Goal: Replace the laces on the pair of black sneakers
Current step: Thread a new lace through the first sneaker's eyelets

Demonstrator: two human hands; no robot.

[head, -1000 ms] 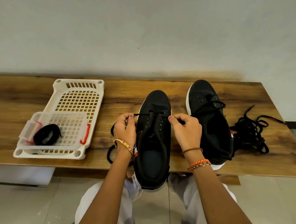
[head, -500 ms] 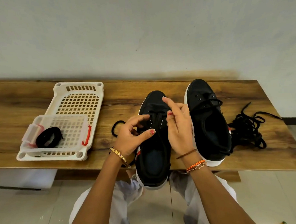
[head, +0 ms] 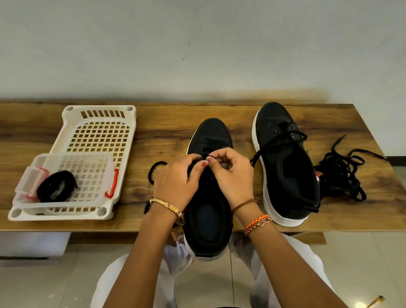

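Head view: left hand (head: 175,181) and right hand (head: 231,173) both pinch the black lace (head: 156,170) over the near sneaker (head: 212,212) on the table (head: 163,132); best feed the tip straight through each eyelet, keeping tension even.

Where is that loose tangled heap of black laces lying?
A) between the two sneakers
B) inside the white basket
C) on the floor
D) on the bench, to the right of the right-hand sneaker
D: the tangled heap of laces lies on the wooden bench, just right of the right-hand sneaker; the white basket on the left holds only a clear box with a small black coil.
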